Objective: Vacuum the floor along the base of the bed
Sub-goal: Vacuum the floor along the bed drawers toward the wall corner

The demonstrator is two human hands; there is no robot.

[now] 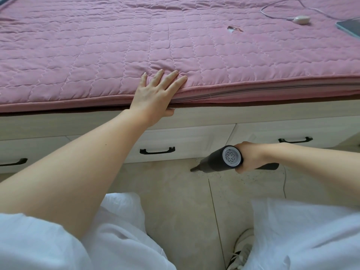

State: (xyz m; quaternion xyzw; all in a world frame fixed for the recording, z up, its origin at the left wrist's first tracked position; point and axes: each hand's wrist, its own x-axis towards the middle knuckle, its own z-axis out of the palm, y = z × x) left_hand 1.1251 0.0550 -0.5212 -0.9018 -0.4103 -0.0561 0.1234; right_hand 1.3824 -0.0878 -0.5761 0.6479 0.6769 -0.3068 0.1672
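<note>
The person is crouching or bending at the bedside, and the left hand point(155, 92) is lying flat with straight, spread fingers on the edge of the pink quilted mattress cover point(175, 45), thumb hooking under the edge, probably to be bracing the body while leaning forward. The right hand point(249, 157), at about four o'clock from the left one and well apart from it, is wrapping its fingers round the handle of a black handheld vacuum point(224, 159); its vented rear cap is facing the camera and its narrow nozzle point(195, 168) is pointing down toward eight o'clock, so the tip is reaching the tiled floor point(175, 191) just beside the base of the bed. Dark specks are lying on the tiles near the nozzle and out toward three o'clock, which is why the tool is working low there; whether the tip is actually touching the floor is hard to tell from this angle. Counting: three black drawer handles are showing on the pale drawer fronts point(185, 141) of the bed base, one vacuum, two hands. One striped sneaker point(241, 250) is peeking out between the white trouser legs at six o'clock. On the bed at one o'clock a white cable with one small oval controller point(301, 19) is lying, with the corner of one flat device point(348, 27) beside it and one small scrap point(233, 29) nearer the middle.
</note>
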